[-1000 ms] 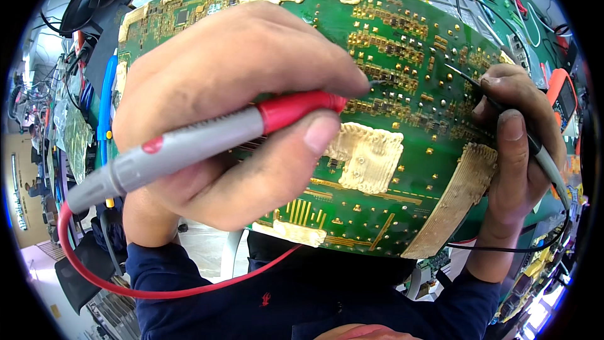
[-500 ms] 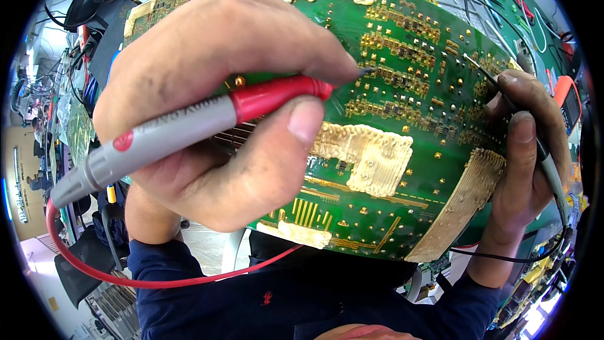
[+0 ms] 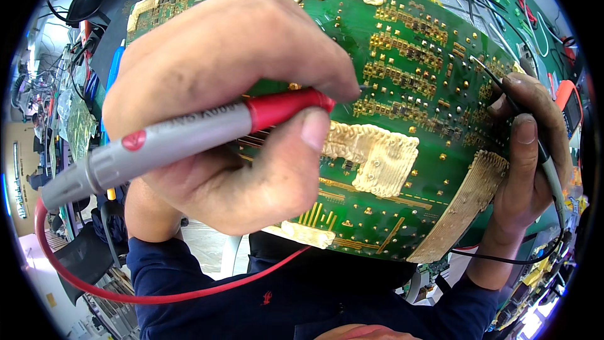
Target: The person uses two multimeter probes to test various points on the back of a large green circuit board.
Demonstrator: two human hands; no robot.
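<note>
A large green circuit board (image 3: 443, 167), crowded with small gold-coloured parts and covered in places by beige sealant patches (image 3: 387, 164), is tilted up before me. My left hand (image 3: 251, 53) pinches a grey-and-red test probe (image 3: 170, 138) like a pen. Its thin tip is at the left end of a row of small components; whether it touches is not clear. At the board's right edge, my right hand (image 3: 525, 145) grips a black test probe (image 3: 546, 167) and seems to steady the board with its fingers. That tip points at small pads near the upper right.
A red cable (image 3: 157, 296) loops from the left probe below the board, and a black cable (image 3: 503, 259) runs under the right hand. An orange-edged handheld meter (image 3: 568, 104) stands at the right. A dark chair (image 3: 85, 264) is at lower left.
The board has shifted slightly right and down. My left hand with its probe moved the same way, its tip now a little lower along the component row. My right hand keeps its grip.
</note>
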